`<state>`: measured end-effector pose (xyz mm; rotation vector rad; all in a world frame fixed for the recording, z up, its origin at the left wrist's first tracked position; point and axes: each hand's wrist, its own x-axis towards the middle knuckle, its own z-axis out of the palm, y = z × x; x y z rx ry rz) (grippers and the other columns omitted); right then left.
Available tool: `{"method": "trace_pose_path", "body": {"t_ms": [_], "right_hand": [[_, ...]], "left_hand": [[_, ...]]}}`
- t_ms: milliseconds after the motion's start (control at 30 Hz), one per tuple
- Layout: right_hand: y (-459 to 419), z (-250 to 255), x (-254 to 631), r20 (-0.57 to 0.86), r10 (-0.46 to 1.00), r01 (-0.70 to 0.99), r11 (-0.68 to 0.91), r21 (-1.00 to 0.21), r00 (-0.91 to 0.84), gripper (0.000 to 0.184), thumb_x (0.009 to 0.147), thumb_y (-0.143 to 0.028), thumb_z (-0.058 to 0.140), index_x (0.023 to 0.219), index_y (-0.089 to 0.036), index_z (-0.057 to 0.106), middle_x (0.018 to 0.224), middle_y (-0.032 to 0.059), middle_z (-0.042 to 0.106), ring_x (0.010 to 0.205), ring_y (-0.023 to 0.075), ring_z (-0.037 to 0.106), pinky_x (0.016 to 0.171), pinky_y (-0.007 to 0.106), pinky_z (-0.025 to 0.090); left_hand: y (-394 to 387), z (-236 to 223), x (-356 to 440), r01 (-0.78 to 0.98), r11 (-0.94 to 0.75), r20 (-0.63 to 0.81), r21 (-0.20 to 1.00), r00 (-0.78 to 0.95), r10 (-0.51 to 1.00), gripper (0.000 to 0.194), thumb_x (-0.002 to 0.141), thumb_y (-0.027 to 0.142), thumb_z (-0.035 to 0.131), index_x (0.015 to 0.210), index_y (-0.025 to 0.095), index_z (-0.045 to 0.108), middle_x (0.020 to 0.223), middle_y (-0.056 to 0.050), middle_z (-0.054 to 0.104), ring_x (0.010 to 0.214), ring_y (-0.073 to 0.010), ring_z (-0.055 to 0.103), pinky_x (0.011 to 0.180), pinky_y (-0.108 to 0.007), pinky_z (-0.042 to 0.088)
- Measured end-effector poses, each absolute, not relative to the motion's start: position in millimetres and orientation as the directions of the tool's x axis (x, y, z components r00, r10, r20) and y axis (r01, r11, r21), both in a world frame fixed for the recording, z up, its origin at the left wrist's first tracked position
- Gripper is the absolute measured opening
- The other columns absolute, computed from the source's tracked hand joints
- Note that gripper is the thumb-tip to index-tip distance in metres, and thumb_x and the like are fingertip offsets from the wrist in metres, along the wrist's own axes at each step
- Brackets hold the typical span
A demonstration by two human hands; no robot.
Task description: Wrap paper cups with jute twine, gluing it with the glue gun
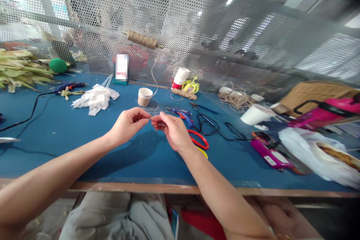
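Note:
Above the blue table, my left hand and my right hand meet fingertip to fingertip. Both are pinched on a thin strand of twine that runs up from my fingers to a twine spool hung on the mesh wall. Just behind my hands stands a small paper cup. A blue glue gun lies right behind my right hand, and red-handled scissors lie under that wrist.
White lace and a second glue gun lie at the left, dried leaves and a green ball beyond. A white cup, twine coils, pink tools and a plastic bag crowd the right.

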<state>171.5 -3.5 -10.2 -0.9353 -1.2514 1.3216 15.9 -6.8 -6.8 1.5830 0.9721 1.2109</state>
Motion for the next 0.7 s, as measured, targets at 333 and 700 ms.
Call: {"method": "trace_pose_path", "body": {"t_ms": [333,700], "right_hand": [[-4.2,-10.3,170.7,0.126,0.980,-0.139,0.104,-0.985,-0.155,0.028,0.071,-0.043,0.060,0.066,-0.018,0.070,0.063,0.0027,0.065,0.058,0.0108,0.055,0.058,0.026,0.042],[-5.9,-15.3,170.6,0.219,0.961,-0.051,0.213,-0.976,-0.168,0.027,0.076,-0.042,0.055,0.080,-0.020,0.071,0.071,0.0035,0.067,0.067,0.0134,0.059,0.060,0.026,0.044]], "left_hand": [[-4.1,-10.0,14.7,0.100,-0.308,0.283,0.946,0.206,0.937,0.011,0.066,0.018,0.060,0.076,0.014,0.058,0.063,0.002,0.057,0.056,-0.0079,0.049,0.054,-0.021,0.038],[-3.9,-8.2,15.6,0.172,-0.294,0.266,0.940,0.166,0.949,0.011,0.064,0.017,0.060,0.073,0.014,0.054,0.059,0.003,0.052,0.050,-0.0062,0.041,0.047,-0.019,0.033]]}}
